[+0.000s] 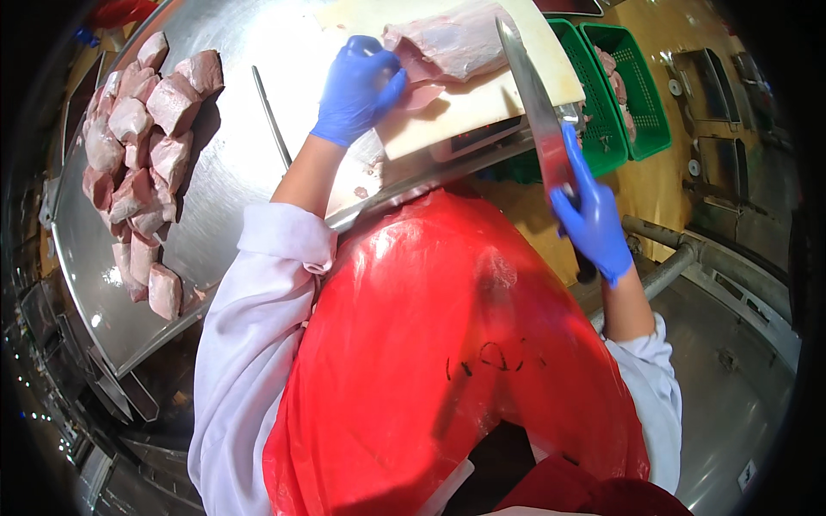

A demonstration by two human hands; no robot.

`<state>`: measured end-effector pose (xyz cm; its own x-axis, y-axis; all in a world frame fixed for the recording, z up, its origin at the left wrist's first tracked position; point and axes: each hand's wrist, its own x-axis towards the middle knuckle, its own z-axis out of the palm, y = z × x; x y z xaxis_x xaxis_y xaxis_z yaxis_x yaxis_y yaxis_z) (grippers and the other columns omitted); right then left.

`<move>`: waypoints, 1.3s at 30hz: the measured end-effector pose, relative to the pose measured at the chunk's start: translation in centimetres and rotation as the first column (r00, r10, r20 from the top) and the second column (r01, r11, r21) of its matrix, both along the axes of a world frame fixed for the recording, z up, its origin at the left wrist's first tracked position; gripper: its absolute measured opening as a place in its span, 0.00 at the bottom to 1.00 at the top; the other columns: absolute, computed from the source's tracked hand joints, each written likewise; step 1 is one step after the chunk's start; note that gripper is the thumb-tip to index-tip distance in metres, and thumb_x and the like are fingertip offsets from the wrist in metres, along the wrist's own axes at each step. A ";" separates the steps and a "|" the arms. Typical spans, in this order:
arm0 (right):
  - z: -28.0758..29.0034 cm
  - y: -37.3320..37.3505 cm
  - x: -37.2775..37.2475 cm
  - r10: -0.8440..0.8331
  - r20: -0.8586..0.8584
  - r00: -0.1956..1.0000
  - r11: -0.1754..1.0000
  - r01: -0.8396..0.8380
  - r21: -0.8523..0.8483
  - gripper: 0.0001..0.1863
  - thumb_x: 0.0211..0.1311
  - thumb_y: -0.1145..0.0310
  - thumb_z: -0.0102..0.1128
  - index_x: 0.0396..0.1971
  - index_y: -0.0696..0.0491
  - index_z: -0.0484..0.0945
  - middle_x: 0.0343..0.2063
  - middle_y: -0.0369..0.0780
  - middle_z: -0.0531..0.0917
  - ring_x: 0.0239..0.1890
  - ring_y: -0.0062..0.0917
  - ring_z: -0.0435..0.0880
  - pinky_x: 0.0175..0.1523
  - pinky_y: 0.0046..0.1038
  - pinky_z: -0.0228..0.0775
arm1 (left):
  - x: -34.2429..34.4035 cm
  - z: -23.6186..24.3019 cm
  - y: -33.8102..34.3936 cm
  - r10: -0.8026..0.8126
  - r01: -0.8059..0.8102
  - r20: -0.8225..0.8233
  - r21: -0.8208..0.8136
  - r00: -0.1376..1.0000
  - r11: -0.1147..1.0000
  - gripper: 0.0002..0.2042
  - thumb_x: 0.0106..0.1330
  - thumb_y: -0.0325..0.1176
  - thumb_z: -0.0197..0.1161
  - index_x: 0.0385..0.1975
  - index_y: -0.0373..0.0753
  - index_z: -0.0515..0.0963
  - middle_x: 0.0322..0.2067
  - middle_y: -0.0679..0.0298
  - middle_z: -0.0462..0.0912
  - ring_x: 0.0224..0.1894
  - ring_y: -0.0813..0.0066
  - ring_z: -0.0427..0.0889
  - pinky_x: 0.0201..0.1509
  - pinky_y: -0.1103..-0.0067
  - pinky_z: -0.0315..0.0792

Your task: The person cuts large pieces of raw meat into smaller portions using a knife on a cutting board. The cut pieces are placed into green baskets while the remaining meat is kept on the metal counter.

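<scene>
My left hand (360, 90), in a blue glove, is closed at the left end of a large pale pink piece of meat (465, 41). Its fingers pinch a loose edge there, beside a thin flap (422, 96) lying on the cutting board (482, 101). In my right hand (595, 219), also gloved in blue, a long knife (535, 103) is gripped by its dark handle, one finger stretched along the blade. The blade points away from me, its tip near the right end of the meat. It seems apart from the meat.
Several cut meat chunks (131, 120) are heaped at the left of the steel table (219, 185). A thin metal rod (272, 119) lies between them and my left arm. Right of the board stand a green basket (613, 153) and another green basket (650, 103) holding meat.
</scene>
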<state>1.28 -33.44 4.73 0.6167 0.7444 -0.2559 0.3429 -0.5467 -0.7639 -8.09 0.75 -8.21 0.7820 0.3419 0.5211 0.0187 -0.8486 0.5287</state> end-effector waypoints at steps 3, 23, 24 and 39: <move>-1.3 8.4 -0.3 -0.032 -0.020 0.999 0.988 0.035 0.154 0.41 0.66 0.69 0.53 0.79 0.42 0.49 0.17 0.42 0.79 0.14 0.27 0.78 0.27 0.32 0.75 | 0.3 -0.6 0.2 -0.020 0.031 0.045 -0.254 0.999 0.967 0.07 0.58 0.33 0.71 0.33 0.40 0.82 0.37 0.57 0.79 0.36 0.63 0.82 0.42 0.70 0.77; 5.4 9.1 -7.5 0.283 0.120 0.951 0.823 -0.177 -0.540 0.43 0.62 0.74 0.52 0.78 0.52 0.48 0.27 0.53 0.83 0.28 0.44 0.85 0.37 0.42 0.77 | 0.4 -2.0 1.2 0.052 -0.050 -0.008 -0.487 0.999 0.872 0.12 0.56 0.38 0.69 0.28 0.35 0.79 0.28 0.59 0.83 0.31 0.69 0.84 0.39 0.75 0.77; 7.4 8.6 -7.7 0.177 0.032 0.984 0.845 -0.136 -0.518 0.43 0.62 0.75 0.51 0.78 0.49 0.48 0.25 0.52 0.82 0.26 0.41 0.84 0.34 0.40 0.77 | 1.0 -0.9 1.6 0.065 -0.109 -0.095 -0.586 0.993 0.803 0.14 0.56 0.41 0.70 0.28 0.34 0.79 0.28 0.58 0.84 0.32 0.68 0.84 0.40 0.75 0.78; -6.7 27.6 8.7 0.342 0.396 0.852 0.910 -0.195 -0.366 0.15 0.57 0.69 0.54 0.34 0.62 0.86 0.32 0.57 0.86 0.33 0.47 0.88 0.41 0.40 0.80 | 6.3 -3.6 5.8 -0.005 -0.107 -0.179 -0.607 0.984 0.787 0.21 0.47 0.48 0.76 0.29 0.33 0.84 0.28 0.51 0.87 0.33 0.59 0.87 0.43 0.71 0.80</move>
<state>10.01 -5.89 -2.00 0.5046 0.8282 -0.2438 0.7698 -0.5595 -0.3073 -1.80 6.57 -11.76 0.8077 0.5869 0.0559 0.1848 -0.3421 0.9213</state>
